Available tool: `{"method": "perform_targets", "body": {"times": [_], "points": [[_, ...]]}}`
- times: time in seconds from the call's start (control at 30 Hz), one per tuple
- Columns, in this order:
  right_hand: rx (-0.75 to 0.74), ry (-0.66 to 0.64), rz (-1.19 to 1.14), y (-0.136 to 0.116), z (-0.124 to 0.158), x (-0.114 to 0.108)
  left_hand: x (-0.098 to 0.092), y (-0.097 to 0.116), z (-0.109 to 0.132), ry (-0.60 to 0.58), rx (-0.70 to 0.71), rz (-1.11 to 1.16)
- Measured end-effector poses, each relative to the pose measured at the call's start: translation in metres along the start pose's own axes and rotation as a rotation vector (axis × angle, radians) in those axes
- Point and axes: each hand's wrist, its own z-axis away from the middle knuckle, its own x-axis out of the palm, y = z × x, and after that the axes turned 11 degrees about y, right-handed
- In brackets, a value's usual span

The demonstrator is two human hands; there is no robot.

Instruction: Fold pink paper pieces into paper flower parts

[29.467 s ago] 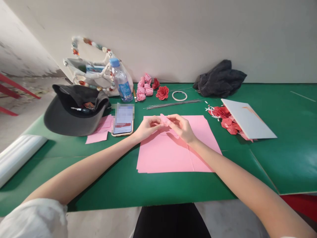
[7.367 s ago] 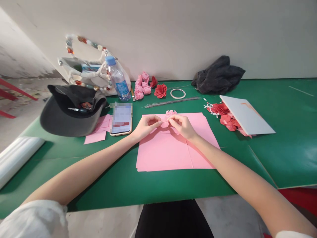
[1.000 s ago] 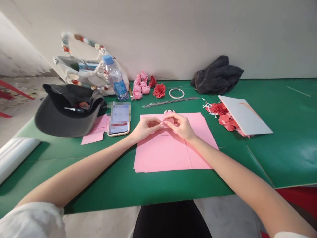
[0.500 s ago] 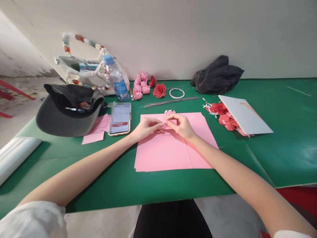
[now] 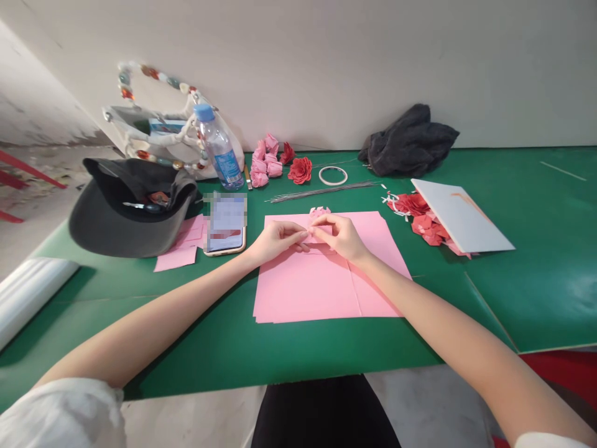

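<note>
Gripping pink paper (image 5: 321, 231) with fingers of left hand (image 5: 280, 241) and right hand (image 5: 340, 238), blue bottle label (image 5: 227, 168) unreadable.

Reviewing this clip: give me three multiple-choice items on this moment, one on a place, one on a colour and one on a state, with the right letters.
1. Where does the phone lie relative to the large pink sheets?
A. On top of them
B. To their left
C. To their right

2. What colour is the cap of the water bottle?
A. Blue
B. Red
C. White

3. What are the hands doing?
A. The left hand grips the bottle
B. The right hand rests on the phone
C. The left hand and right hand both have fingers on a small pink paper piece

1: B, the phone sits left of the sheets' edge.
2: A, the cap shows blue.
3: C, both hands meet at the piece above the sheets.
</note>
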Motion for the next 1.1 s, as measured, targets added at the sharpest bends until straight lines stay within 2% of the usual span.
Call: {"method": "perform_targets", "body": {"times": [0.23,0.4,0.6,1.1], "points": [[0.019,0.032,-0.011,0.0047,-0.0006,0.0,-0.0006,-0.0038,-0.0016,0.008,-0.007,0.026],[-0.011,0.061,0.024,0.0049,0.0013,0.0002,-0.001,0.0011,-0.0006,-0.047,-0.013,0.014],[-0.05,0.035,0.048,0.0011,0.0036,0.0006,-0.0017,0.0046,0.0005,-0.069,-0.013,-0.065],[-0.072,0.001,0.085,-0.0021,0.0031,0.001,-0.0002,0.003,0.0008,-0.026,0.023,-0.108]]}}
